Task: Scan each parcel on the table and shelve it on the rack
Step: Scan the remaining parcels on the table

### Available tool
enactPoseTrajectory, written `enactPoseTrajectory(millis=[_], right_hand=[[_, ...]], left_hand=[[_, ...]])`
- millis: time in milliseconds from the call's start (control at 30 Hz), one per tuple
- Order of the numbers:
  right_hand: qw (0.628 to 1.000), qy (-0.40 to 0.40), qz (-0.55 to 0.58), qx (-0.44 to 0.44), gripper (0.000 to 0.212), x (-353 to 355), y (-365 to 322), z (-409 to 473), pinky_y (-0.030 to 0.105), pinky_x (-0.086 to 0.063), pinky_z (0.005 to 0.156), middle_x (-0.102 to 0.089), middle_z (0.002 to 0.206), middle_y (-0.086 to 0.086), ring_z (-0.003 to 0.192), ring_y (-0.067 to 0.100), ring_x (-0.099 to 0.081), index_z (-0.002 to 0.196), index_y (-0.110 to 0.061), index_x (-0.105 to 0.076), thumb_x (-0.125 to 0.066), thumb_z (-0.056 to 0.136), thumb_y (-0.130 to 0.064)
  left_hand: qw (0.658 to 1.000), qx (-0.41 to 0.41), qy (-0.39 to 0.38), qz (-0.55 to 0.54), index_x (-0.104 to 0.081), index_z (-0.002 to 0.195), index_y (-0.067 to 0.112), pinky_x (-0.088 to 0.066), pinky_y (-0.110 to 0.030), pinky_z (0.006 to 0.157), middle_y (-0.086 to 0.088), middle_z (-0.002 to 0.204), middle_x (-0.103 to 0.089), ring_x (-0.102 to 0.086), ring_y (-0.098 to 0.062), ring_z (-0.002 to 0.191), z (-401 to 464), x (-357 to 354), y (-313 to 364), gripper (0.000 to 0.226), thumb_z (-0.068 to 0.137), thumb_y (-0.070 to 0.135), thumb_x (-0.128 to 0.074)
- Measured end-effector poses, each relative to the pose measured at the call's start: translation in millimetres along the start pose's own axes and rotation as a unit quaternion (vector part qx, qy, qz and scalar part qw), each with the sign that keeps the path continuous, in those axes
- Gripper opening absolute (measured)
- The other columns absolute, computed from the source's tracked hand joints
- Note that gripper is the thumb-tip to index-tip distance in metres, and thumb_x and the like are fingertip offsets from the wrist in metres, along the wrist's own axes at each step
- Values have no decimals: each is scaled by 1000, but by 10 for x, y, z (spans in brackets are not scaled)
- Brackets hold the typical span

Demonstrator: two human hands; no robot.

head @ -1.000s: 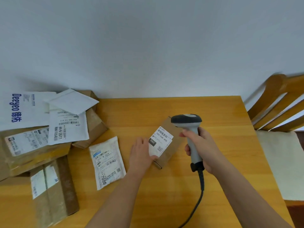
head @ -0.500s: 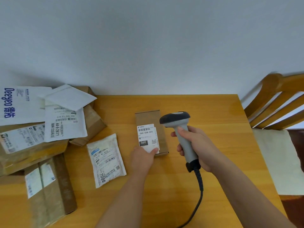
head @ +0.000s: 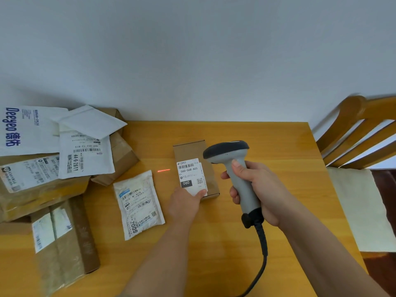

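A heap of brown cardboard boxes and white plastic mailers (head: pixel 64 151) fills the left of the smooth yellow wooden table (head: pixel 267 136); a soft crinkled white pouch (head: pixel 138 203) lies nearer. The left hand (head: pixel 184 202) pinches the near end of a small stiff brown cardboard box with a white label (head: pixel 194 168), flat at table centre. It looks light; gripping its long sides should suit. The right hand (head: pixel 259 189) wraps a grey corded scanner (head: pixel 235 168).

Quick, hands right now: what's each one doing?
Left hand: holds the near end of the small box, thumb on its label.
Right hand: grips the scanner.
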State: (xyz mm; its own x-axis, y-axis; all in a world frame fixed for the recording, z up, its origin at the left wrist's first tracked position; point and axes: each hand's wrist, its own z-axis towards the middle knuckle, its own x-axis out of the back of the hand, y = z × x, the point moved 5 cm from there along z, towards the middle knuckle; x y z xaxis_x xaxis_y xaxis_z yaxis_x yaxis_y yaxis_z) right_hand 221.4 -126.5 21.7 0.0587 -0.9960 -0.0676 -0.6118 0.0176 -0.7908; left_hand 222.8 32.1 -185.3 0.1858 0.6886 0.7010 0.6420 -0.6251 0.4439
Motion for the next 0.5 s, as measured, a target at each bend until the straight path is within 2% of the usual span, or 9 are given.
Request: enactPoseTrajectory(millis=[233, 400, 500], right_hand=[[1000, -1, 14, -1, 24, 11, 3, -63, 29, -46, 54, -65, 96, 10, 52, 15, -53, 111, -5, -61, -54, 100, -26], [1000, 12, -5, 8, 24, 83, 88, 20, 28, -46, 54, -68, 100, 9, 53, 13, -53, 110, -6, -63, -62, 96, -25], [999, 49, 7, -13, 28, 182, 247, 142, 28, -46, 55, -63, 101, 12, 53, 11, -51, 114, -10, -60, -69, 91, -21]], left_hand=[[1000, 10, -10, -19, -50, 122, 9, -52, -38, 82, -6, 117, -62, -60, -25, 106, 21, -42, -2, 79, 74, 69, -69], [994, 51, -33, -92, -43, 135, 11, -36, -29, 75, -10, 134, -47, -50, -25, 115, -21, -64, 13, 76, 80, 51, -75], [983, 90, -37, -153, -42, 133, 13, -44, -34, 81, -11, 135, -46, -51, -29, 117, -44, -28, -33, 76, 75, 39, -83]])
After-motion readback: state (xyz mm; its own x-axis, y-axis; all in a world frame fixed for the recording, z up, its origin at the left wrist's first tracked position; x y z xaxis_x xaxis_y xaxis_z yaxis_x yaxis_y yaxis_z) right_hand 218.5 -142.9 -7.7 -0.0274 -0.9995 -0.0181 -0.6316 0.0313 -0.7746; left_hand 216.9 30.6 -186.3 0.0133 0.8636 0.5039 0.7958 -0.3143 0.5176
